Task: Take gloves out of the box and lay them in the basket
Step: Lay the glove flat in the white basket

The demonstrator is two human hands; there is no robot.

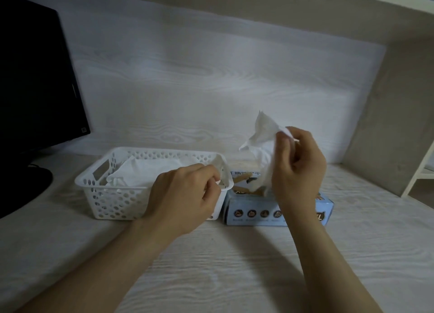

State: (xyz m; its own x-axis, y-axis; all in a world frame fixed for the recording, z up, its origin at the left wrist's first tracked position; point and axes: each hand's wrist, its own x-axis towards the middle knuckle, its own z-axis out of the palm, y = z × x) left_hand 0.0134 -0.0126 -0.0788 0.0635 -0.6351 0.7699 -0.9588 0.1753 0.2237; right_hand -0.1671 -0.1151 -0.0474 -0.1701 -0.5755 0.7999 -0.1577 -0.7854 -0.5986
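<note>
Plainly, from the head view, the right hand [298,167] holds a thin white glove [263,143] with its top edge pinched between thumb and fingertips. The glove is lifted above the blue box [253,213], and its lower end trails down into the box's top opening, so it is not yet free. The box sits on the pale desk [234,277], just to the right of the white perforated basket [112,195]. More gloves [150,171] lie flat in the basket, and a draped glove [220,169] hangs over its right rim. The left hand [183,195] hovers at that near right corner, fingers curled, and seems to pinch the edge of the draped piece, though the contact is small and hard to read. A dark monitor [35,78] stands far left. The glove looks almost weightless, limp and filmy, crumpling where it is held. It should hold no shape and may cling to the next one in the box. A light pinch near the cuff edge should do, with the other hand taking a second corner to spread it flat.
</note>
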